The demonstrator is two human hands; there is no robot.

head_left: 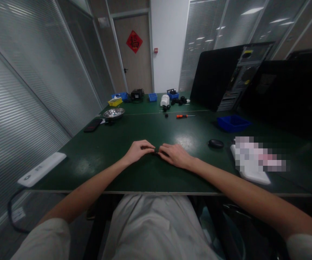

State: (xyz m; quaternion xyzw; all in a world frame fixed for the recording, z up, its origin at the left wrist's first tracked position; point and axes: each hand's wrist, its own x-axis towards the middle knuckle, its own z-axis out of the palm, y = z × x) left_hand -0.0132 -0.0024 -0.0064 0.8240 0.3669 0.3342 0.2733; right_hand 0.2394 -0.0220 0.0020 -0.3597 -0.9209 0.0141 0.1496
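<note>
Both of my hands are close together over the middle of the green table (134, 177). My left hand (139, 151) is pinched, its fingertips at a tiny dark item (156, 152) between the hands. From the right, my right hand (174, 154) reaches the same spot with its fingers curled and pressed together. The item is too small to make out. Beyond the hands, an orange and black screwdriver (182, 116) lies flat, with a small black part (166, 115) to its left.
On the left are a metal bowl (114, 113), a dark phone (93, 125) and a white power strip (42, 169). On the right stand a blue tray (233, 123), a black mouse (216, 143) and a computer case (226, 76). Small bins and black parts line the back.
</note>
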